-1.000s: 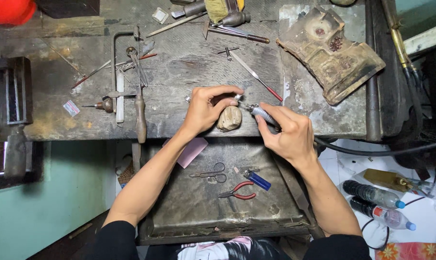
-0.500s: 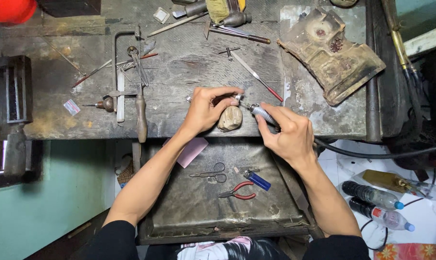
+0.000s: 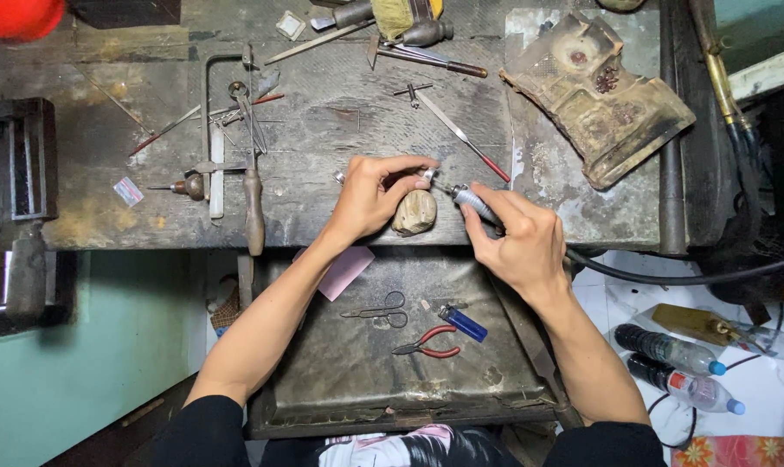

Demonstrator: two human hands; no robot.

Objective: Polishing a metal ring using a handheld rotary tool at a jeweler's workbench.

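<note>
Wooden peg (image 3: pixel 414 212) sits between both hands, under rotary handpiece (image 3: pixel 474 202).

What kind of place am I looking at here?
Most likely a jeweller's or small metalworker's bench. The right hand holds a corded rotary handpiece to a small piece in the left hand, a jeweller's saw frame lies nearby, and a catch tray sits below.

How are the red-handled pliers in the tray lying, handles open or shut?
Open: the red-handled pliers lie flat in the tray, their two handles spread apart.
</note>
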